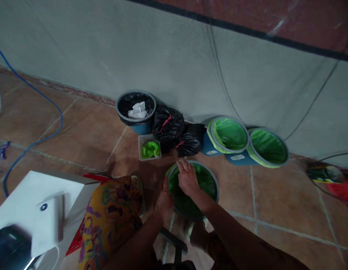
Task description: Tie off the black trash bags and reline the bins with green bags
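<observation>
A round trash can (pixel 216 180) with a grey rim stands on the floor between my feet, lined with a green bin liner (pixel 202 176). My left hand (pixel 164 202) is closed at the can's left side, on the liner's edge by the rim. Reaching across the opening, my right hand (pixel 188 178) has its fingers over the far left rim, gripping the liner there. The fingertips of both hands are partly hidden in dim light. Just beyond is a small clear box (pixel 140 150) with green rolled liners (pixel 150 149) inside.
Against the wall stand a black-lined can (pixel 136 123) holding white paper, two tied black bags (pixel 170 122) (pixel 192 138), and two green-lined cans (pixel 229 133) (pixel 268 146). A white table (pixel 27 187) is at left. A blue cable (pixel 47 137) crosses the floor.
</observation>
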